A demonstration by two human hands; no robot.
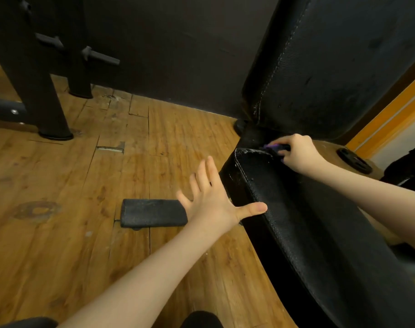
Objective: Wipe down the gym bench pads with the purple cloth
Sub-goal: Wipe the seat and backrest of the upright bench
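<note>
right hand (294,152) grips purple cloth (273,147); left hand (213,200) splayed.

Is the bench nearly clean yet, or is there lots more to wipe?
Hard to tell what is done. The right hand grips the purple cloth at the far end of the seat pad, where white specks show. The left hand is open beside it. The back pad has dusty seams, so plenty remains.

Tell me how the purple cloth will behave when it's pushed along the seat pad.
The purple cloth looks soft and floppy: it bunches almost out of sight in the right hand. It probably weighs little. On the grained seat pad it will likely drag, not slide.
</note>
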